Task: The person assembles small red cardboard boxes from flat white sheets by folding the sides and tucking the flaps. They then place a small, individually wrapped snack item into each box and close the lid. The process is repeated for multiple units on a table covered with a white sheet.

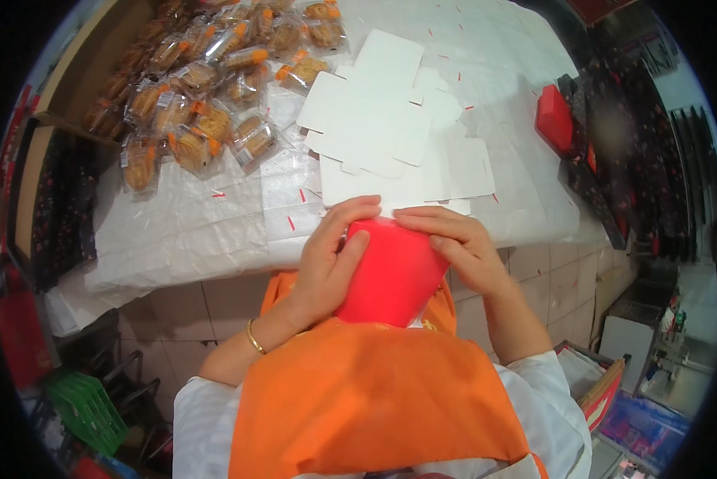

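Close against my orange apron I hold a bright red box [396, 275], its smooth red side facing up. My left hand [333, 251] wraps its left side, thumb on the red face and fingers along the far edge. Over the far right corner curl the fingers of my right hand [458, 243]. A thin pale strip shows at the box's far edge between the hands. Just beyond it lie several flat white cardboard blanks [374, 104], overlapping on the table with their flaps spread.
Clear-wrapped baked rounds [191, 120] with orange labels are heaped at the far left, beside a brown carton [95, 56]. White plastic sheeting [183, 239] with red scraps covers the table. At the right edge sits another red box [554, 120]. A green crate [87, 411] stands lower left.
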Demonstrator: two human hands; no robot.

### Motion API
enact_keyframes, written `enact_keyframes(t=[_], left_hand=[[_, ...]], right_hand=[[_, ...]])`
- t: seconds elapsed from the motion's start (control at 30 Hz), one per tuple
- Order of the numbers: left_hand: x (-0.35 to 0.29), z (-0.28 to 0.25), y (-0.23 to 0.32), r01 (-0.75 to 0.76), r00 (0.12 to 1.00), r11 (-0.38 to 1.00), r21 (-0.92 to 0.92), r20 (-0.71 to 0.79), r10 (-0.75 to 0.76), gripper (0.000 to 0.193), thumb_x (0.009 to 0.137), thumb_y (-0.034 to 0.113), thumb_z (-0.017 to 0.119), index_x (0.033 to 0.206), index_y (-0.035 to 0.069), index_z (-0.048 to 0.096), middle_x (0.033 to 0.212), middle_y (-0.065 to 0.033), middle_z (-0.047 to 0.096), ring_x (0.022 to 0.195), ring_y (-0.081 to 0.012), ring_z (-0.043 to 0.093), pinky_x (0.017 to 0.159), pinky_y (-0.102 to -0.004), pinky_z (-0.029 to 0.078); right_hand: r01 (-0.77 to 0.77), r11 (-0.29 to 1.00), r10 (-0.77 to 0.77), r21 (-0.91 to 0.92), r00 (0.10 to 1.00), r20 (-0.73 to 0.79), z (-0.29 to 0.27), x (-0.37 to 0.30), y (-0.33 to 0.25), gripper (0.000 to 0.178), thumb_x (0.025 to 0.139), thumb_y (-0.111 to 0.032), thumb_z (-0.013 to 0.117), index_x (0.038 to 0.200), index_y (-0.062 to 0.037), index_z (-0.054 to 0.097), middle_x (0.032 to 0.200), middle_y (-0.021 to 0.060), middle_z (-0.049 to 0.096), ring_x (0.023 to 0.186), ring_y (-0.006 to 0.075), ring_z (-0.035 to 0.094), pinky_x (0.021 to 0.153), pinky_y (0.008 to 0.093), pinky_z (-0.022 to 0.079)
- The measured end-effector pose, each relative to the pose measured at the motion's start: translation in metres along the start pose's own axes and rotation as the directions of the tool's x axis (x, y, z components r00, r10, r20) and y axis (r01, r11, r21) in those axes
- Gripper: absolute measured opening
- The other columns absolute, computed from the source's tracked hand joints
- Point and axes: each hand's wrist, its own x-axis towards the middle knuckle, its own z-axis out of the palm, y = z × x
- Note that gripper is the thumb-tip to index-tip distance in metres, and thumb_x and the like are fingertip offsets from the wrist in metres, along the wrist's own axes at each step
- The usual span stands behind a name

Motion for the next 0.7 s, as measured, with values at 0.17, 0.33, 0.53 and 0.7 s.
enact_keyframes(t=[0.17, 0.33, 0.53, 0.7], left_hand=[[-0.004, 0.004, -0.001, 0.087, 0.991, 0.987, -0.135, -0.087, -0.1, 0.021, 0.1, 0.008, 0.05, 0.118, 0.003, 0.059, 0.133, -0.0126, 0.057, 0.123, -0.0218, 0.053, 0.105, -0.0333, 0.041], [-0.004, 0.005, 0.003, 0.115, 0.978, 0.976, -0.187, -0.151, -0.144, 0.02, 0.099, 0.007, 0.049, 0.116, 0.004, 0.059, 0.133, -0.0122, 0.056, 0.124, -0.0215, 0.052, 0.106, -0.033, 0.04], [-0.005, 0.009, 0.002, 0.13, 0.976, 0.951, -0.28, -0.136, -0.173, 0.021, 0.102, 0.008, 0.045, 0.119, 0.004, 0.056, 0.135, -0.0126, 0.054, 0.126, -0.0212, 0.049, 0.11, -0.0341, 0.036], [-0.01, 0.007, -0.009, 0.118, 0.982, 0.956, -0.268, -0.114, -0.153, 0.022, 0.107, 0.018, 0.043, 0.123, 0.006, 0.053, 0.141, -0.0135, 0.049, 0.121, -0.0169, 0.051, 0.108, -0.0337, 0.038]], right_hand=[[-0.003, 1.0, 0.003, 0.025, 1.0, -0.001, 0.007, 0.003, 0.0, 0.043, 0.094, -0.016, 0.047, 0.129, 0.0035, 0.063, 0.135, 0.0171, 0.062, 0.128, 0.0271, 0.055, 0.108, 0.037, 0.041], [-0.151, 0.909, 0.18, 0.387, 0.983, -0.038, 0.007, -0.001, -0.008, 0.045, 0.102, -0.026, 0.044, 0.132, 0.0033, 0.06, 0.141, 0.0146, 0.056, 0.126, 0.024, 0.055, 0.106, 0.0361, 0.042], [-0.072, 0.959, 0.105, 0.276, 0.988, -0.109, 0.017, 0.002, 0.006, 0.04, 0.105, -0.021, 0.038, 0.126, 0.0011, 0.064, 0.142, 0.0147, 0.055, 0.124, 0.0228, 0.056, 0.104, 0.0355, 0.043], [0.016, 1.0, -0.016, 0.011, 0.998, -0.055, 0.011, 0.007, 0.012, 0.041, 0.105, -0.021, 0.036, 0.127, 0.0017, 0.063, 0.143, 0.0164, 0.055, 0.128, 0.0271, 0.054, 0.107, 0.0375, 0.042]])
